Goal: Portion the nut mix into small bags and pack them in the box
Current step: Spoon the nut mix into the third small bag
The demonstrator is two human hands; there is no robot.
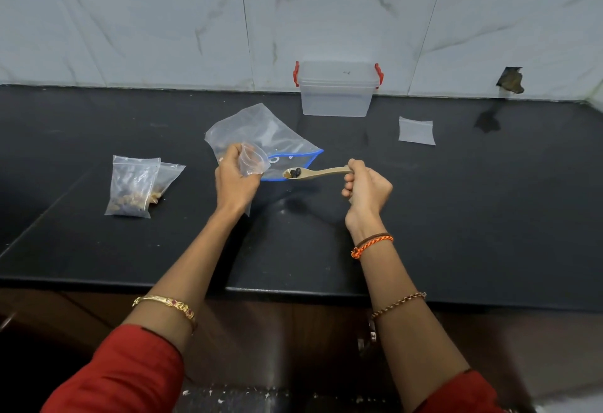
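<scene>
My left hand (pixel 234 181) grips a small clear bag (pixel 250 162) with its mouth held open, above the black counter. My right hand (pixel 367 189) holds a wooden spoon (pixel 318 172) by the handle; its bowl carries a few dark nuts just right of the small bag. Behind both lies a large clear zip bag with a blue edge (pixel 261 132), nearly flat. Two filled small bags (pixel 135 185) lie on the counter to the left. A clear plastic box with red latches (pixel 336 89) stands with its lid on at the back by the wall.
An empty small bag (pixel 416 131) lies flat at the right of the black counter (pixel 489 216). A tiled wall runs behind, with a dark hole (pixel 510 80) at the right. The counter's front edge crosses below my forearms.
</scene>
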